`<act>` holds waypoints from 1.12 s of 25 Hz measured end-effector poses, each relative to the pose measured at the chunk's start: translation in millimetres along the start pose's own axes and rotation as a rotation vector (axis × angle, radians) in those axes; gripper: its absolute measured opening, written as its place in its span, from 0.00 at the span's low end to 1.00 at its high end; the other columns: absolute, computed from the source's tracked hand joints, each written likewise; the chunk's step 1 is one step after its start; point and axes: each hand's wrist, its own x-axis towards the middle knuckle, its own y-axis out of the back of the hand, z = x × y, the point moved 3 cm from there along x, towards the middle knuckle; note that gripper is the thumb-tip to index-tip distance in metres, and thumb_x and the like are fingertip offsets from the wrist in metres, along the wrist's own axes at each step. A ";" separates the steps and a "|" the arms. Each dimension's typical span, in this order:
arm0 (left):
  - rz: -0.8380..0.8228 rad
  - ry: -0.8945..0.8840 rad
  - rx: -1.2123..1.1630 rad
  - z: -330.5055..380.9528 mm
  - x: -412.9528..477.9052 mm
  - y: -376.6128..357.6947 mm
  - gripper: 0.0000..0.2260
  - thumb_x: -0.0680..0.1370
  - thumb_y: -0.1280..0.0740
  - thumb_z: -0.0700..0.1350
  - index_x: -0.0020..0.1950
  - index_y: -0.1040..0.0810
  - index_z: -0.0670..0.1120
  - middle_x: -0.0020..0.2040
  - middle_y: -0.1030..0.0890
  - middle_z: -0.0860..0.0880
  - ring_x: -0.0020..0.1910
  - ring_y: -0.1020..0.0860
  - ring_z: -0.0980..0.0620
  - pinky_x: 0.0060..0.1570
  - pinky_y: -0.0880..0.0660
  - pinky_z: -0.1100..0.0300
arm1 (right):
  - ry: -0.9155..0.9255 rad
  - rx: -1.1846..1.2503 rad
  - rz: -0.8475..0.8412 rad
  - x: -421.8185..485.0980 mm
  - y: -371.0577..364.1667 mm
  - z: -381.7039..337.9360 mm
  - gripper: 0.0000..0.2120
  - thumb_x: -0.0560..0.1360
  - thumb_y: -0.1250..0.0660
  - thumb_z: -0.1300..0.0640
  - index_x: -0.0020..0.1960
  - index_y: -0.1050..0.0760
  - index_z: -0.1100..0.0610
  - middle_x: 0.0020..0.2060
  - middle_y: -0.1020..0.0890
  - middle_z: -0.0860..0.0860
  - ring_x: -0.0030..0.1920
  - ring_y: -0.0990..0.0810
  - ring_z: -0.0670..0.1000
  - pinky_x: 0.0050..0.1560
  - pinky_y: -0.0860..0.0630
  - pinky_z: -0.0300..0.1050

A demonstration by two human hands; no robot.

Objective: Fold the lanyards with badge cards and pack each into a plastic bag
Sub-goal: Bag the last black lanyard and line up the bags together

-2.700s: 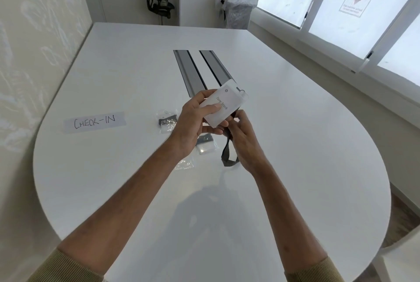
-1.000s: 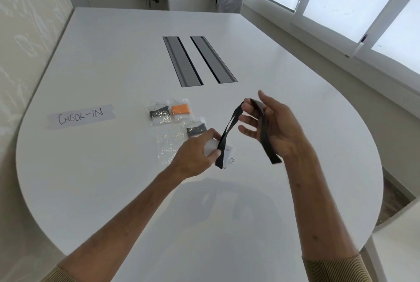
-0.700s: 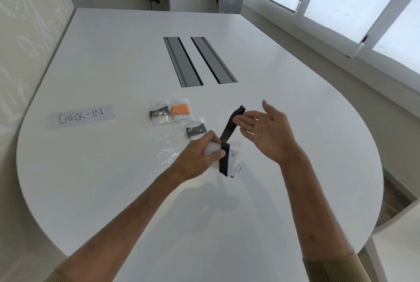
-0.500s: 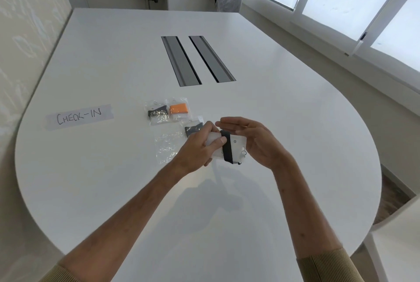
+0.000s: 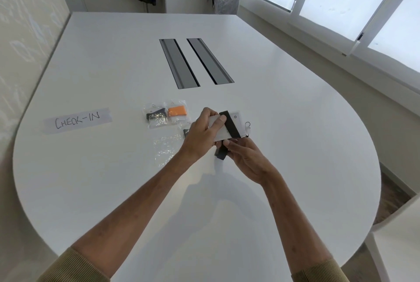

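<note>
Hands meet above the near half of the white worktop (image 5: pixel 109 190), both busy with one badge. The left grip (image 5: pixel 201 137) is closed on the white badge card (image 5: pixel 219 132), fingers curled under its left edge and the thumb pressed on its face, holding it flat and raised off the surface. A band of the black lanyard (image 5: pixel 230 124) crosses the card's face just beside that thumb, and a small metal clip (image 5: pixel 247 126) sticks out past the card's right edge. The right grip (image 5: pixel 246 157) sits just below the card, its fingers curled round the loose dark end of the strap that hangs under the card's near edge. Left of the hands an empty clear plastic bag (image 5: pixel 164 148) lies flat. Farther back are two packed bags side by side, one with a dark strap (image 5: pixel 155 116), one with an orange strap (image 5: pixel 177 112). A further dark bundle (image 5: pixel 186 132) peeks out behind the left wrist, mostly hidden. A strip of tape lettered CHECK-IN (image 5: pixel 77 120) is stuck well to the left, and two grey slots (image 5: pixel 179 63) run down the middle of the surface.
</note>
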 end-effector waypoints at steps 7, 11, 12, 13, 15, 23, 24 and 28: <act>0.153 -0.003 0.142 -14.6 15.6 15.7 0.12 0.87 0.33 0.54 0.55 0.28 0.46 0.44 0.22 0.54 0.44 0.24 0.49 0.47 0.26 0.48 | -0.088 -0.282 0.074 -6.1 -20.4 -6.5 0.16 0.93 0.42 0.56 0.60 0.25 0.70 0.39 0.20 0.57 0.53 0.11 0.61 0.58 0.23 0.56; 0.202 -0.014 0.163 -20.3 16.2 20.0 0.11 0.87 0.33 0.54 0.58 0.27 0.47 0.48 0.19 0.52 0.43 0.18 0.47 0.43 0.21 0.48 | -0.119 -0.369 0.098 -10.6 -32.0 -16.6 0.16 0.93 0.44 0.56 0.59 0.27 0.69 0.35 0.26 0.54 0.41 0.15 0.60 0.53 0.24 0.58; 0.209 -0.023 0.171 -20.2 15.3 20.7 0.11 0.87 0.33 0.54 0.58 0.28 0.47 0.49 0.18 0.51 0.42 0.16 0.47 0.40 0.20 0.48 | -0.120 -0.387 0.096 -10.6 -34.2 -20.8 0.16 0.93 0.45 0.56 0.59 0.27 0.69 0.34 0.28 0.53 0.39 0.16 0.59 0.52 0.24 0.57; 0.210 -0.040 0.190 -19.9 14.1 21.5 0.10 0.87 0.33 0.54 0.59 0.28 0.48 0.49 0.18 0.51 0.39 0.14 0.47 0.37 0.19 0.48 | -0.115 -0.398 0.096 -10.3 -35.6 -26.2 0.17 0.93 0.45 0.55 0.58 0.26 0.68 0.33 0.29 0.53 0.38 0.17 0.59 0.52 0.25 0.56; 0.174 -0.082 0.236 -21.3 10.9 22.8 0.09 0.88 0.34 0.54 0.59 0.30 0.50 0.49 0.16 0.52 0.34 0.13 0.49 0.34 0.18 0.47 | -0.105 -0.397 0.107 -8.6 -37.1 -39.6 0.16 0.93 0.45 0.55 0.56 0.25 0.64 0.33 0.29 0.51 0.37 0.18 0.60 0.49 0.25 0.55; -0.177 -0.254 0.294 -25.9 -10.8 15.2 0.02 0.89 0.41 0.45 0.57 0.31 0.51 0.41 0.18 0.50 0.26 0.18 0.47 0.27 0.28 0.61 | -0.130 -0.297 0.202 6.8 -24.9 -71.4 0.14 0.91 0.41 0.56 0.54 0.20 0.60 0.36 0.18 0.55 0.46 0.13 0.61 0.55 0.21 0.60; -0.187 -0.246 0.283 -26.0 -13.0 14.1 0.02 0.89 0.41 0.45 0.56 0.31 0.51 0.42 0.19 0.50 0.27 0.19 0.47 0.29 0.28 0.61 | -0.148 -0.280 0.214 7.3 -21.7 -72.4 0.13 0.90 0.40 0.55 0.54 0.19 0.59 0.37 0.16 0.55 0.47 0.12 0.60 0.56 0.21 0.59; -0.188 -0.216 0.246 -27.4 -22.1 8.3 0.04 0.86 0.39 0.51 0.56 0.31 0.53 0.45 0.21 0.52 0.33 0.22 0.54 0.32 0.27 0.61 | -0.196 -0.204 0.198 4.5 -13.5 -72.6 0.12 0.90 0.39 0.54 0.55 0.19 0.58 0.41 0.15 0.55 0.44 0.12 0.58 0.49 0.23 0.53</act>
